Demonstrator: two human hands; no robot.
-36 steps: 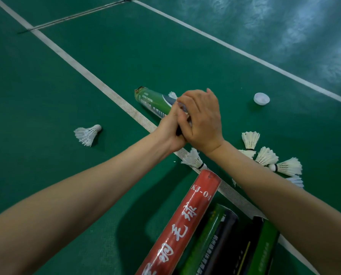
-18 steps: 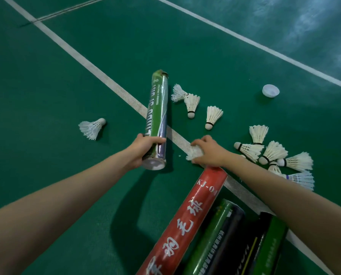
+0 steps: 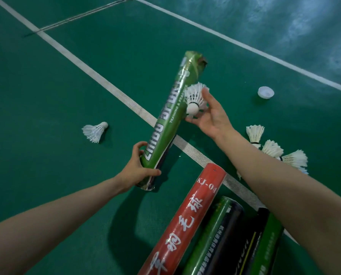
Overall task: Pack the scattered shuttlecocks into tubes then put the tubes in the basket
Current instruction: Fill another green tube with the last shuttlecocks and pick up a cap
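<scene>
My left hand (image 3: 139, 171) grips the near end of a long green tube (image 3: 172, 118), which slants up and away over the court floor. Beside the tube's middle, my right hand (image 3: 209, 118) holds a white shuttlecock (image 3: 195, 98) in its fingertips, cork toward me, feathers pointing away. One loose shuttlecock (image 3: 94, 131) lies on the floor to the left. A cluster of several shuttlecocks (image 3: 272, 147) lies to the right, partly hidden behind my right forearm. The basket is not in view.
A red tube (image 3: 187, 221) and dark green and black tubes (image 3: 217, 237) lie at the bottom of the view. A white tube cap (image 3: 265, 92) sits on the green floor at the right. White court lines (image 3: 98, 79) cross the floor.
My right hand picked a shuttlecock off the floor by the red tube and raised it beside the green tube. My left hand tilted the tube's far end to the right.
</scene>
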